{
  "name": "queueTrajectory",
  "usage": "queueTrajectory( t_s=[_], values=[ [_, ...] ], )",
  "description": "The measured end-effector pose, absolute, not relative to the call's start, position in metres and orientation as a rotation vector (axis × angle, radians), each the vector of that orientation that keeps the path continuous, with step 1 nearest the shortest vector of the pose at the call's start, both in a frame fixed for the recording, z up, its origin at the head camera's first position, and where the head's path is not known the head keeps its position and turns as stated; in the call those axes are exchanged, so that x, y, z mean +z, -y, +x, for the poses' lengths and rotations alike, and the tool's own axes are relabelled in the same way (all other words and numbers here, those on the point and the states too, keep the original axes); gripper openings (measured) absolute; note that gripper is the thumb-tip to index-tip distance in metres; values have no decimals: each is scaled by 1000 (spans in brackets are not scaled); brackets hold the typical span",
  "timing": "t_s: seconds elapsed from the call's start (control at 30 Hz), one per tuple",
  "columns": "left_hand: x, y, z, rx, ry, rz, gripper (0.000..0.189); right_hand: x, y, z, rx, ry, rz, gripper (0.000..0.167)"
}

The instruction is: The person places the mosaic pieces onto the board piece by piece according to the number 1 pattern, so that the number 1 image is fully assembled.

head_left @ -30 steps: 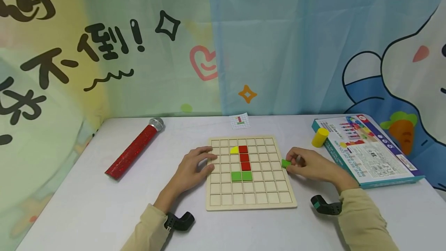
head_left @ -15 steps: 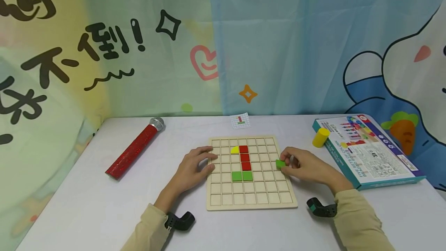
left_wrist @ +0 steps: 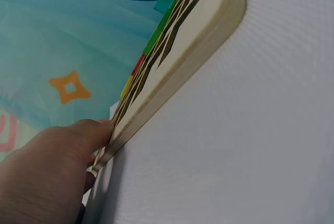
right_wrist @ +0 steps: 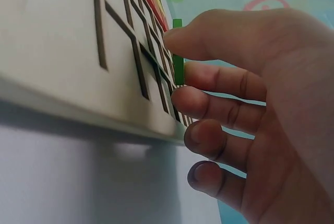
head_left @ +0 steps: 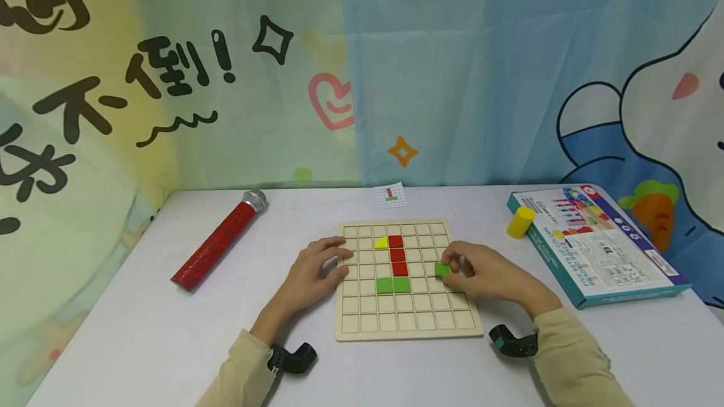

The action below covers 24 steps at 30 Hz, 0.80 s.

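Observation:
My left hand (head_left: 308, 272) rests at the left edge of a pale wooden grid board (head_left: 390, 323), fingertips and thumb on its rim. Between thumb and fingers, my right hand (head_left: 492, 272) pinches a small green square tile (head_left: 442, 269) over the board's right part. The right wrist view shows this green tile (right_wrist: 178, 70) edge-on, with the lower fingers loosely curled. On the board, a column of red tiles (head_left: 398, 255) stands above two green tiles (head_left: 393, 285). A yellow tile with a curved side (head_left: 381, 242) lies left of the top red one.
A small pattern card (head_left: 389, 195) lies behind the board. To the left is a red glittery microphone-like tube (head_left: 217, 244). A yellow cylinder (head_left: 520, 223) stands beside a flat game box (head_left: 599, 244) at the right. A printed cloth (head_left: 430, 68) hangs behind the white table.
My right hand has moved left with the green tile, from the board's right edge to over its right-hand squares. The left hand has stayed in place.

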State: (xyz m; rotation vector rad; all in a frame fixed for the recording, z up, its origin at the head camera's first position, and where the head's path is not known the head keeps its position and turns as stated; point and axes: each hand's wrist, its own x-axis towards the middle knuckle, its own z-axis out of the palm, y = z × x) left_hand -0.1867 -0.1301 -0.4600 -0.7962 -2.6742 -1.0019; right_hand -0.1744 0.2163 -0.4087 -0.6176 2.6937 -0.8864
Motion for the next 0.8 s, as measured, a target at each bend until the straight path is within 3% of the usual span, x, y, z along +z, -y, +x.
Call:
queueTrajectory(
  t_s=[0.8],
  values=[
    [-461, 130, -187, -993, 2687, -783, 26, -415, -188, -167, -761, -2772, -804, 25]
  ],
)
